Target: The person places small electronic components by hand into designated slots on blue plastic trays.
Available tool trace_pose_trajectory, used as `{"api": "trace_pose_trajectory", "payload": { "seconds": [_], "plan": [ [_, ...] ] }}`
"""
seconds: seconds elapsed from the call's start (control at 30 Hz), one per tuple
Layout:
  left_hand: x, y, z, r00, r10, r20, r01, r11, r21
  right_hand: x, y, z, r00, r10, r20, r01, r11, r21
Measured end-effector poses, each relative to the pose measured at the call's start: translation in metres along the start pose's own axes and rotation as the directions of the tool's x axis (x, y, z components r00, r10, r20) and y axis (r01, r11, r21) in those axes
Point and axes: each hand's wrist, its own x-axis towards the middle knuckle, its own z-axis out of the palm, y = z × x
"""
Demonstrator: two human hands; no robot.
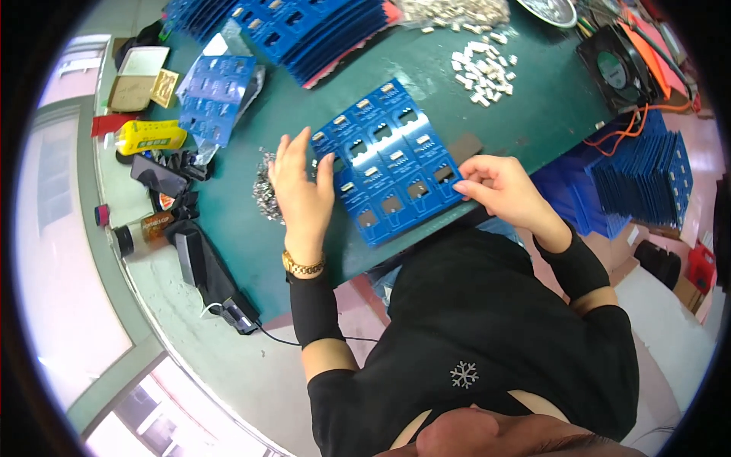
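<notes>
**Op:** Blue circuit panel (pixel 392 164) lies flat on the green bench mat (pixel 487 114), just in front of my torso, tilted so its long edges run from 7 to 1 o'clock. My left hand (pixel 302 190) rests at its 9 o'clock edge, fingers spread, tips touching the panel's corner.

**Log:** And the right?

**Op:** My right hand (pixel 499 186) sits at the panel's 3 o'clock edge, thumb and forefinger pressed together on the panel's near corner. Whether a small part is held between them, I cannot tell; the view is too coarse there.

**Log:** Surroundings?

**Op:** Small heap of shiny metal bits (pixel 266 190) just beside my left hand, at its 9 o'clock. Scattered white connectors (pixel 483 70) at 1 o'clock from the panel, well apart. Stack of further blue panels (pixel 320 30) at 12 o'clock. Black fan (pixel 615 70) at 2 o'clock. Yellow pack (pixel 151 136) and brown bottle (pixel 146 231) near the bench's 9 o'clock rim.
</notes>
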Motion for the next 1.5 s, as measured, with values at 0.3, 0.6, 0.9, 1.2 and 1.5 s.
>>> {"api": "trace_pose_trajectory", "payload": {
  "seconds": [0.3,0.6,0.9,1.2,1.5],
  "plan": [
    [-0.027,-0.069,-0.036,0.999,0.021,-0.026,-0.017,0.991,0.132,0.012,0.018,-0.013,0.995,-0.095,0.01,0.08,0.893,0.443],
    [-0.033,-0.069,-0.035,0.977,-0.163,0.14,0.143,0.98,0.14,0.02,-0.041,-0.069,0.929,-0.339,-0.152,0.371,0.857,0.359],
    [-0.032,-0.055,-0.026,0.983,-0.097,0.155,0.06,0.971,0.23,0.184,-0.159,-0.094,0.927,-0.373,0.039,0.34,0.88,0.332],
    [-0.031,-0.054,-0.03,0.991,-0.071,0.115,0.048,0.98,0.193,0.251,-0.172,-0.07,0.943,-0.297,-0.152,0.316,0.94,0.128],
    [-0.032,-0.058,-0.028,0.989,-0.073,0.128,0.049,0.981,0.185,0.247,-0.171,-0.064,0.932,-0.323,-0.166,0.338,0.938,0.076]
  ]
}}
